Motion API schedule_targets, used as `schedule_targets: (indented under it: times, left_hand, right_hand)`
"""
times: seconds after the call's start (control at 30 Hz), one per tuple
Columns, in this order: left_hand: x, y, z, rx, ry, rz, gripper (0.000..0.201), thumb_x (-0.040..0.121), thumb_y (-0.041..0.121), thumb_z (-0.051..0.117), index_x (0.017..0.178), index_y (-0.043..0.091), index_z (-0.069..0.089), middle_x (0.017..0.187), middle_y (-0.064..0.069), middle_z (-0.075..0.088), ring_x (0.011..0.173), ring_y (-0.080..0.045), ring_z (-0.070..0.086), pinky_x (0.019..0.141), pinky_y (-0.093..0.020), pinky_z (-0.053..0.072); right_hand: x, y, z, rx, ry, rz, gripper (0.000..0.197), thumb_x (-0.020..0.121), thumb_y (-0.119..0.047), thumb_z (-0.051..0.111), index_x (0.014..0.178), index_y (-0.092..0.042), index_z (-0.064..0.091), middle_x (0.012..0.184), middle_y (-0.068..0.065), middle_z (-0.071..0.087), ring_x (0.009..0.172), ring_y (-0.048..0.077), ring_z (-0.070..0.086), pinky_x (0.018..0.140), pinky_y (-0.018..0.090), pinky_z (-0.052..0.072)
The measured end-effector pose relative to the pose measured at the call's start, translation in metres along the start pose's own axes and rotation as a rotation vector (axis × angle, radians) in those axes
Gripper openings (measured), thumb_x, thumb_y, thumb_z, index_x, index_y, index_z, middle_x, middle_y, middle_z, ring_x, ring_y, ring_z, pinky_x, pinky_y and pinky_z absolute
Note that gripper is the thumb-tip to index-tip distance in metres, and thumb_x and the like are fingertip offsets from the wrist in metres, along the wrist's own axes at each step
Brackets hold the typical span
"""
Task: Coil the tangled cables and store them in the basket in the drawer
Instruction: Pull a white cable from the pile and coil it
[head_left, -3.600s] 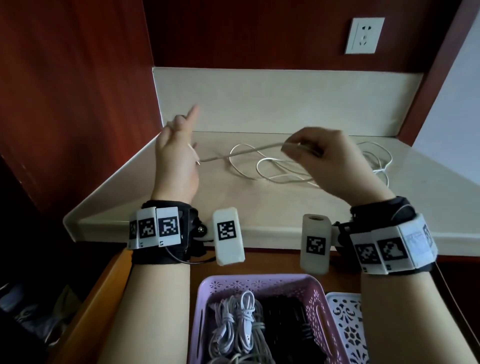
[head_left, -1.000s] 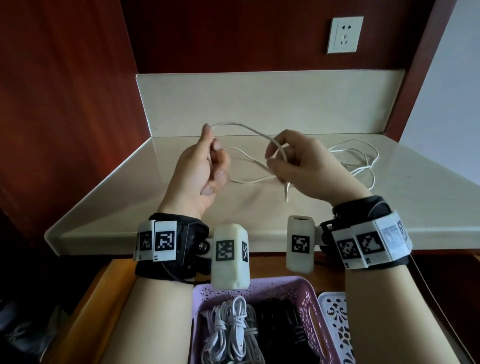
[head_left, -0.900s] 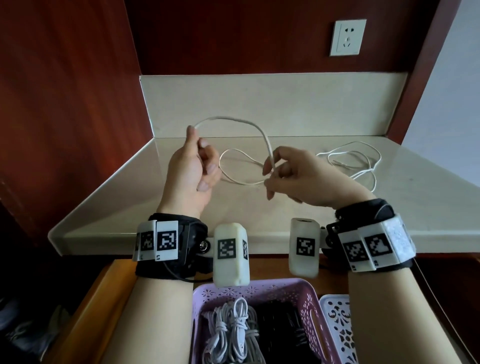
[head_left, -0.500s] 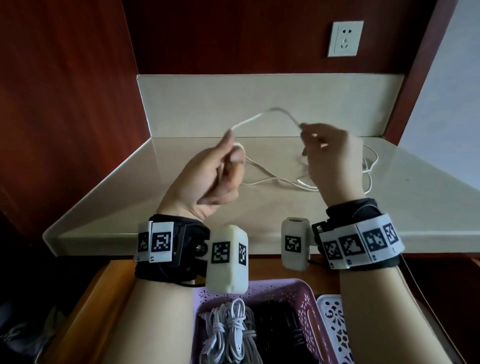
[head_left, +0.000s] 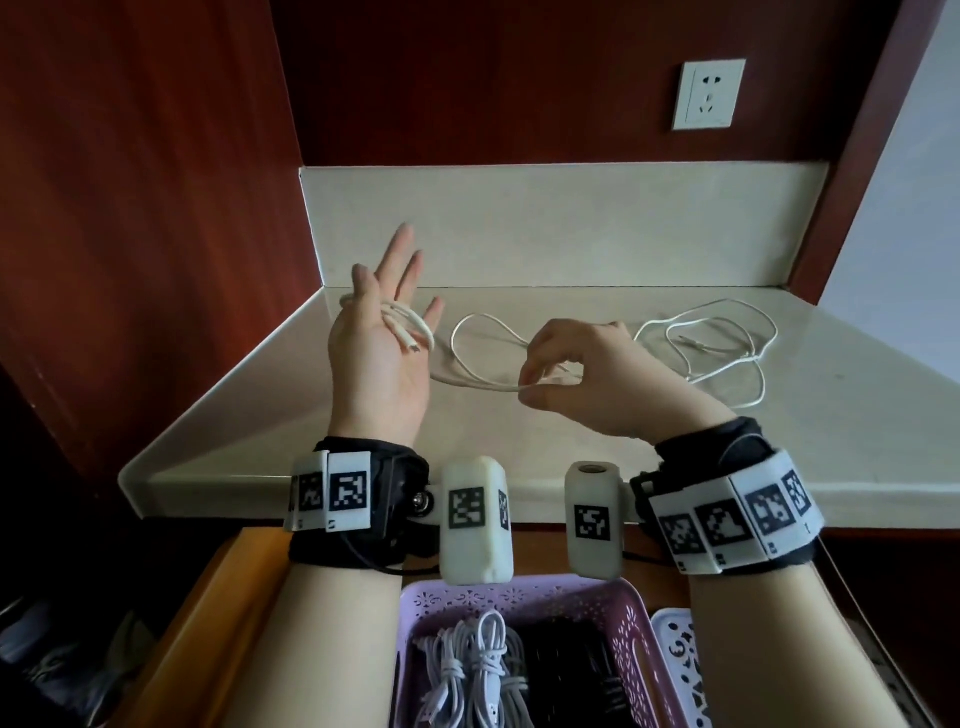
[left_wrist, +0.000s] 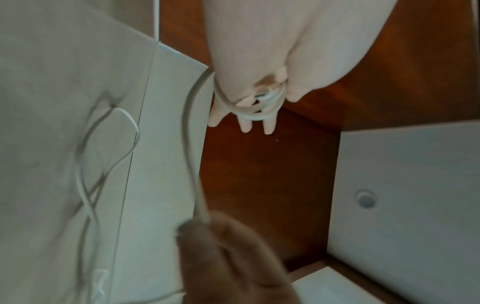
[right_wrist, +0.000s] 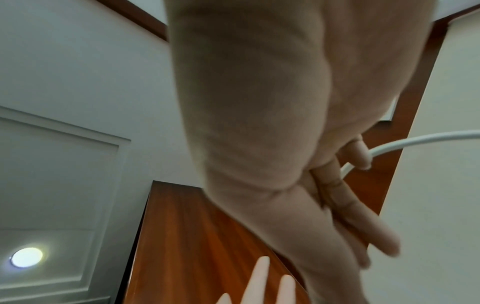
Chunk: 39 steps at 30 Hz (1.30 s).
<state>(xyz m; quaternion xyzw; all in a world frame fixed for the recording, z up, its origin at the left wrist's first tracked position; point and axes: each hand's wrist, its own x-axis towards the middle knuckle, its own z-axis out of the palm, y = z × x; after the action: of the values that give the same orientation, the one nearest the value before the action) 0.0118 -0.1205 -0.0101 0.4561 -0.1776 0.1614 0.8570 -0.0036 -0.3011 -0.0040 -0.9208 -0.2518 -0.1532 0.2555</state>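
Head view: my left hand (head_left: 382, 358) is raised palm-up over the bench (head_left: 649, 431), fingers (head_left: 402, 260) straight and spread, with a couple of turns of the white cable (head_left: 410, 330) looped around them and its plug end lying on the palm. My right hand (head_left: 587, 384) is close by, thumb and forefinger pinching the same cable where it runs off the loops. The rest of it lies slack on the bench to the right, in loose bends. Below, the purple basket (head_left: 519, 597) sits in the open drawer (head_left: 218, 618) with white and black bundles already inside. I judge I am in the coiling step, only just begun; next I need to bring the pinched length round the left fingers again, keeping light tension so the turns do not slip off.

Left wrist view: the loops (left_wrist: 249, 107) sit round the middle fingers, and the cable leads down to the blurred right hand (left_wrist: 228, 257). I cannot count the turns.

Right wrist view: the cable (right_wrist: 415, 142) passes under the curled forefinger; the pinch itself is mostly hidden by the palm. Only the left fingertips (right_wrist: 259, 273) show at the bottom edge. The basket's near half and the second white basket (head_left: 680, 670) are cut off in the head view.
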Motion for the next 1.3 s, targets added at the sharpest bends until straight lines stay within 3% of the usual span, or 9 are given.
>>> schedule_targets:
  times: [0.1, 0.23, 0.37, 0.47, 0.6, 0.77, 0.93, 1.03, 1.3]
  left_hand:
    - [-0.003, -0.007, 0.008, 0.266, 0.011, -0.06, 0.038, 0.105, 0.035, 0.023, 0.119, 0.026, 0.057, 0.137, 0.013, 0.053, 0.128, -0.004, 0.047, 0.112, -0.042, 0.033]
    - [-0.006, -0.021, 0.019, 0.487, -0.078, -0.103, 0.028, 0.104, 0.027, 0.032, 0.122, 0.009, 0.041, 0.126, 0.006, 0.059, 0.106, -0.011, 0.064, 0.101, -0.041, 0.047]
    - [-0.011, -0.022, 0.028, 0.677, -0.249, -0.138, 0.021, 0.104, 0.021, 0.034, 0.106, 0.002, 0.042, 0.102, -0.02, 0.064, 0.06, -0.026, 0.068, 0.069, -0.038, 0.059]
    - [-0.013, -0.018, 0.027, 0.86, -0.358, -0.115, 0.032, 0.105, 0.021, 0.029, 0.079, 0.007, 0.041, 0.059, -0.022, 0.057, 0.033, -0.025, 0.047, 0.04, -0.026, 0.037]
    - [-0.011, -0.013, 0.018, 0.816, -0.382, -0.335, 0.033, 0.104, 0.026, 0.033, 0.098, -0.003, 0.049, 0.042, 0.004, 0.033, 0.034, -0.011, 0.022, 0.037, -0.017, 0.018]
    - [-0.014, -0.015, 0.014, 0.928, -0.53, -0.288, 0.04, 0.096, 0.027, 0.053, 0.078, -0.008, 0.049, 0.052, -0.006, 0.029, 0.039, -0.013, 0.023, 0.039, -0.018, 0.022]
    - [-0.009, -0.015, 0.012, 0.722, -0.285, -0.252, 0.022, 0.094, 0.017, 0.057, 0.075, 0.01, 0.048, 0.042, 0.012, 0.032, 0.034, -0.006, 0.024, 0.036, -0.016, 0.02]
    - [-0.004, -0.015, 0.012, 0.54, -0.092, -0.185, 0.03, 0.094, 0.013, 0.057, 0.069, 0.013, 0.042, 0.04, 0.01, 0.029, 0.032, -0.006, 0.02, 0.035, -0.014, 0.015]
    - [0.019, -0.013, 0.035, 0.456, -0.044, -0.175, 0.035, 0.094, 0.014, 0.057, 0.065, 0.015, 0.037, 0.041, 0.009, 0.028, 0.032, -0.007, 0.02, 0.036, -0.014, 0.013]
  right_hand:
    - [-0.003, 0.0, -0.008, 0.005, 0.041, -0.042, 0.006, 0.082, -0.024, 0.07, 0.078, -0.024, 0.066, 0.088, -0.017, 0.054, 0.083, 0.001, 0.051, 0.089, 0.025, 0.023]
    - [-0.004, 0.004, -0.01, 0.021, 0.148, -0.115, 0.014, 0.082, -0.022, 0.07, 0.076, -0.028, 0.059, 0.085, -0.018, 0.05, 0.079, -0.003, 0.048, 0.087, 0.019, 0.02]
    - [0.0, 0.006, -0.007, 0.042, 0.205, -0.141, 0.007, 0.081, -0.022, 0.072, 0.08, -0.025, 0.065, 0.089, -0.016, 0.051, 0.082, 0.0, 0.05, 0.093, 0.021, 0.021]
    - [0.0, 0.007, -0.005, 0.127, 0.161, -0.191, 0.018, 0.076, -0.003, 0.067, 0.086, -0.017, 0.067, 0.103, -0.005, 0.054, 0.094, 0.006, 0.053, 0.096, 0.023, 0.034]
    - [0.001, 0.012, -0.003, 0.243, 0.15, -0.089, 0.04, 0.074, 0.009, 0.053, 0.109, -0.01, 0.054, 0.114, 0.002, 0.056, 0.107, 0.006, 0.055, 0.089, 0.009, 0.038]
    - [0.009, 0.028, 0.008, 0.132, 0.185, 0.102, 0.023, 0.083, -0.001, 0.057, 0.105, -0.005, 0.061, 0.103, 0.005, 0.066, 0.094, 0.017, 0.063, 0.081, 0.02, 0.046]
    - [0.007, 0.055, 0.005, -0.004, 0.293, 0.34, 0.013, 0.082, -0.005, 0.052, 0.079, -0.004, 0.065, 0.078, 0.015, 0.069, 0.076, 0.034, 0.067, 0.068, 0.035, 0.053]
    - [-0.001, 0.07, -0.003, -0.033, 0.252, 0.533, 0.012, 0.076, -0.005, 0.054, 0.069, -0.004, 0.064, 0.065, 0.015, 0.067, 0.069, 0.034, 0.065, 0.058, 0.03, 0.05]
    - [0.007, 0.074, -0.028, -0.143, 0.346, 0.733, 0.007, 0.079, 0.0, 0.051, 0.072, 0.0, 0.052, 0.075, 0.018, 0.05, 0.073, 0.031, 0.045, 0.055, 0.028, 0.029]
